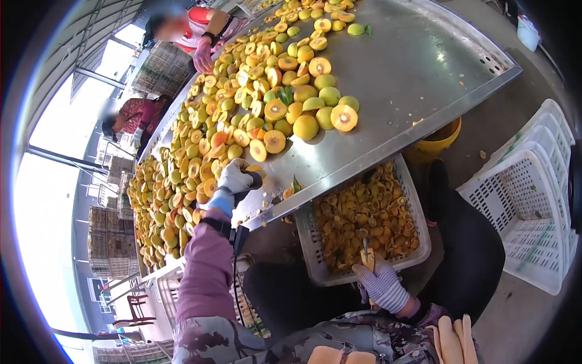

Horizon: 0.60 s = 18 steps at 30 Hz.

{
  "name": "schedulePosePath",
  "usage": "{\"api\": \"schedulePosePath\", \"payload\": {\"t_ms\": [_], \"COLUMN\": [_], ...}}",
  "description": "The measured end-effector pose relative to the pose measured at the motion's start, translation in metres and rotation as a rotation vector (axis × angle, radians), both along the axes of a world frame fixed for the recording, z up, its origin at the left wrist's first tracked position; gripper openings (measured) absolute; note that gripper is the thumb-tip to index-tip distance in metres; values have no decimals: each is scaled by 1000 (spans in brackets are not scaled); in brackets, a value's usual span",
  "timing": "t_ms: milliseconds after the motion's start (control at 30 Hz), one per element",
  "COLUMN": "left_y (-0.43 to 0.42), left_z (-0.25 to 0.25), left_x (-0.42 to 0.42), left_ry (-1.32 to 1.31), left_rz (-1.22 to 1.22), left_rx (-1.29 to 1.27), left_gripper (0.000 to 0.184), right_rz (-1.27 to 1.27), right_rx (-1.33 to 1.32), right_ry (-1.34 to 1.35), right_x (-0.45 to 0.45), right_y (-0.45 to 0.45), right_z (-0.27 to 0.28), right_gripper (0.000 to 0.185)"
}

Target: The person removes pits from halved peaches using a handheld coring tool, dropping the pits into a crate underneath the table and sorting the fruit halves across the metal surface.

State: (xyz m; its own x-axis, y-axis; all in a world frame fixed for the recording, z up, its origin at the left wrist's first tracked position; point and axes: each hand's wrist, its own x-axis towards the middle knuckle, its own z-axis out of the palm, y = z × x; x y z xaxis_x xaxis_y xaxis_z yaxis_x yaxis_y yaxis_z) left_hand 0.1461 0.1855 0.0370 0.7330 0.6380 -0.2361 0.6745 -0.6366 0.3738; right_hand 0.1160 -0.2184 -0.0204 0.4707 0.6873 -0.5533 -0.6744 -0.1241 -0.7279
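My left hand [235, 178], in a white glove with dark covering at the fingers, is at the near edge of a pile of halved yellow fruit [274, 142] resembling peaches. Its fingers curl inward; whatever they may hold is hidden. My right hand [383, 285], in a striped glove, grips a small tool [367, 257] with a yellowish handle and a thin metal end. The tool points over a pale plastic crate [422, 239] between my knees, which holds many fruit pieces and scraps [357, 212].
The pile lies on a metal table [412, 79] with a raised rim. A yellow bucket [445, 136] stands beneath its edge, with nested white crates [524, 194] at right. Across the table, a person's gloved hand [203, 57] touches the fruit; another person [138, 115] bends farther back.
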Motion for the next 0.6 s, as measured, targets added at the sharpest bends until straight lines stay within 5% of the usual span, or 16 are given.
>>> {"api": "schedulePosePath", "payload": {"t_ms": [67,133,333,600], "left_y": [-25,-73,-199,-258], "left_z": [12,8,-11,-20], "left_x": [-30,-58,-110,-131], "left_ry": [-267,-708,-789,-863], "left_rz": [76,15,314,221], "left_rx": [-423,-797,-1606,-1424], "left_gripper": [42,37,55,51], "right_rz": [38,-39,-7,195], "right_rx": [-8,-117,-123,-276], "right_ry": [-153,-1003,-1186,-1329], "right_x": [-7,-17,-38,-46], "right_y": [3,7,11,3], "right_z": [2,2,14,17], "right_gripper": [20,25,33,32]}}
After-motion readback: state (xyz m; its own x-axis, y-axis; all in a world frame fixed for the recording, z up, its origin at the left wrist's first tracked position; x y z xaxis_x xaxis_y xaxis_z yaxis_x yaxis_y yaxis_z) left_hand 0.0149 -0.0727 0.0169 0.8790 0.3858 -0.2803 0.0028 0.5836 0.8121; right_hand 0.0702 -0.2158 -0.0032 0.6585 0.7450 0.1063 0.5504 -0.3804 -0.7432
